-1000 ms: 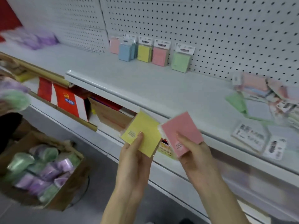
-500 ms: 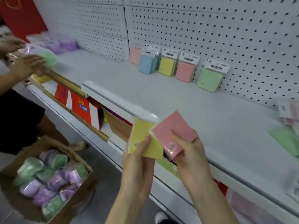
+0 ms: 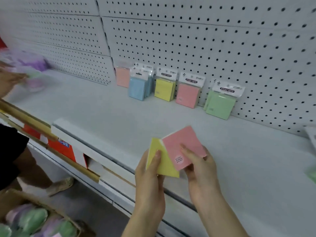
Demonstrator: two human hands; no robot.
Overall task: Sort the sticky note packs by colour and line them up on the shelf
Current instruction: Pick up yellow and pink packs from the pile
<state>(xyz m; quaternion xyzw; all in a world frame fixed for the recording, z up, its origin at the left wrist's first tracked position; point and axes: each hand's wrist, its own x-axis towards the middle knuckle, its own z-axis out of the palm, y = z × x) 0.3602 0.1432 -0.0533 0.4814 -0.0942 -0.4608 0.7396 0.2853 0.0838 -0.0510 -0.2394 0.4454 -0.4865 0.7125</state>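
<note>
Both hands are raised over the front of a white shelf [image 3: 106,106]. A yellow sticky note pack [image 3: 165,164] is gripped by the left hand [image 3: 150,178], thumb laid across its face. A pink sticky note pack [image 3: 183,147] is gripped by the right hand [image 3: 200,171], fingers spread on its top; its near corner overlaps the yellow pack's right edge. Against the pegboard [image 3: 222,45] at the back of the shelf, well apart from the hands, packs are stood in a row: pink [image 3: 122,76], blue [image 3: 137,88], yellow [image 3: 164,88], pink [image 3: 187,94], green [image 3: 219,105]. Another person's blurred hand [image 3: 8,79] is seen far left.
</note>
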